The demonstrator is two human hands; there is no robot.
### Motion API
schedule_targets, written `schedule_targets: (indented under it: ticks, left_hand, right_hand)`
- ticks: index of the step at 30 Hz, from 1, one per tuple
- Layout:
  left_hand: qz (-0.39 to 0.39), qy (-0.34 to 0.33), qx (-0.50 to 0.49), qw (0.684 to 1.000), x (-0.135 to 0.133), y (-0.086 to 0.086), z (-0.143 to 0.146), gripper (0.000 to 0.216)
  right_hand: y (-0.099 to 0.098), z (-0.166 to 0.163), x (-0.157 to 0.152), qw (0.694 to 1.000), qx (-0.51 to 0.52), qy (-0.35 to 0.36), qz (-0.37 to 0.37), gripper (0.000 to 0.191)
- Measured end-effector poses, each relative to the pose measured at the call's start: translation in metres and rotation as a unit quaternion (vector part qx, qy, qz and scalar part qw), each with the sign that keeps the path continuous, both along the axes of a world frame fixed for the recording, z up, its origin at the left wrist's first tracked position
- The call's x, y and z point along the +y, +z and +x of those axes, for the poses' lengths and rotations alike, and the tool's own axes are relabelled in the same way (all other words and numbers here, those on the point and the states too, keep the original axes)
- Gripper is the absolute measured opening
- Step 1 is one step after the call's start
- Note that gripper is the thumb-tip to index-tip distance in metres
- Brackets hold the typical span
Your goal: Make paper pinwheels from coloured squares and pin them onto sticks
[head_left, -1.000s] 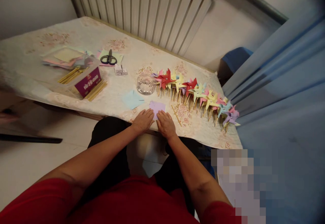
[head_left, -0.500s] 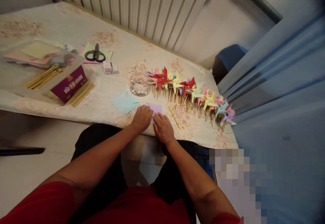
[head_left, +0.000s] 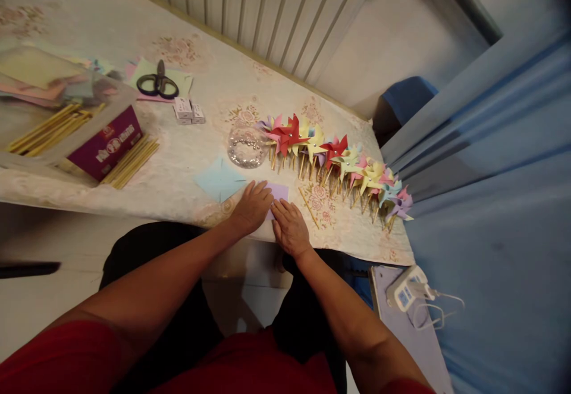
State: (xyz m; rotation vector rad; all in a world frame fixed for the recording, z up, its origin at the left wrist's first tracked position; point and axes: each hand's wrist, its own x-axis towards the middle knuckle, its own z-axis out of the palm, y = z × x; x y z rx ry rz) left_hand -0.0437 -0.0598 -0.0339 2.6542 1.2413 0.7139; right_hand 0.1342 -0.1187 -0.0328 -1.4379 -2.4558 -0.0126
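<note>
A small lilac paper square (head_left: 279, 192) lies at the near edge of the table (head_left: 187, 144). My left hand (head_left: 252, 206) rests flat on its left part, fingers stretched out. My right hand (head_left: 290, 226) presses flat on its near right part, fingers together and extended. A light blue paper square (head_left: 218, 181) lies just left of my left hand. One thin wooden stick (head_left: 308, 208) lies right of my right hand. Behind it runs a row of several finished paper pinwheels (head_left: 334, 162) on sticks.
A clear glass bowl (head_left: 246, 144) stands behind the papers. Black scissors (head_left: 156, 83), two small boxes (head_left: 188, 110), a purple box (head_left: 106, 143) amid wooden sticks and a stack of coloured paper (head_left: 40, 75) lie left. A radiator (head_left: 250, 7) backs the table; blue fabric (head_left: 491, 174) hangs right.
My hands have stayed on the lilac paper, my left fingers reaching slightly further over it. The view has swung left and down, revealing a white device at lower right.
</note>
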Motion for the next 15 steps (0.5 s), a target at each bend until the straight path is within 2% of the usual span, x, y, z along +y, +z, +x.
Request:
schedule_targets:
  ticks: [6,15]
  left_hand:
    - [-0.036,0.006,-0.011,0.999,0.0025,0.0024,-0.0012,0.025]
    - [-0.043,0.007,0.013,0.999,0.0017,0.007,-0.0048,0.027]
  right_hand:
    - [0.0002,-0.0001,0.0,1.0,0.0,-0.002,-0.008,0.047]
    - [-0.0008,0.0003,-0.0003,1.0,-0.001,0.0,0.004,0.047]
